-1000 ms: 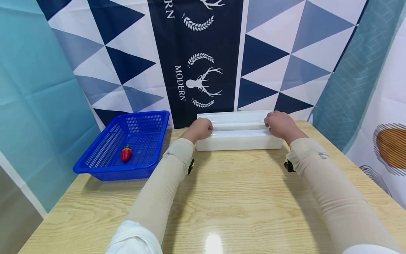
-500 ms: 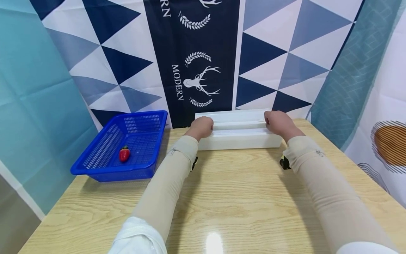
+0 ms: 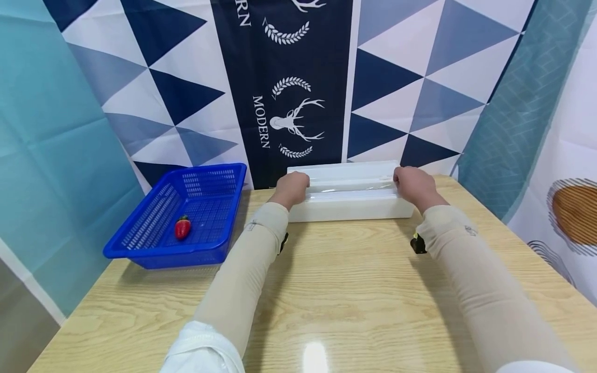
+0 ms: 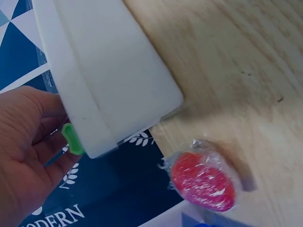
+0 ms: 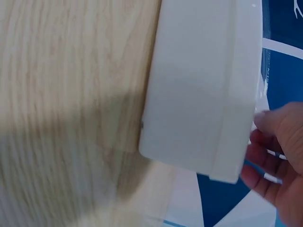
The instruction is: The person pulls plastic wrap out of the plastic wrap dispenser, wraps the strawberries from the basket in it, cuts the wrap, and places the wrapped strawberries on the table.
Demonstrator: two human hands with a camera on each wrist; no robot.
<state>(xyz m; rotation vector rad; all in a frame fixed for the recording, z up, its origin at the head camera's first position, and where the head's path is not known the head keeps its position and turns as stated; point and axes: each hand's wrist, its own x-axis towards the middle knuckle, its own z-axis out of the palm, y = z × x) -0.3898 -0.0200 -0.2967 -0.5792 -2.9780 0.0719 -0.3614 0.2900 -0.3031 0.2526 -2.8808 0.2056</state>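
At the back of the table stands a long white plastic-wrap dispenser, its lid raised. My left hand is at its left end and my right hand at its right end, fingers curled. A glossy strip of clear cling film spans the gap between them, and both hands appear to pinch its edge. In the left wrist view a small green piece sits at the dispenser's end by my fingers. A red and pink object wrapped in film lies off that end; my left arm hides it in the head view.
A blue plastic basket stands on the left of the wooden table, with a red strawberry inside. Close behind the dispenser hangs a patterned cloth. A teal cloth borders the left side.
My hands have lowered slightly and drawn a little farther apart over the last half second. The clear film between them shows more plainly now. The dispenser stays at the back of the table.
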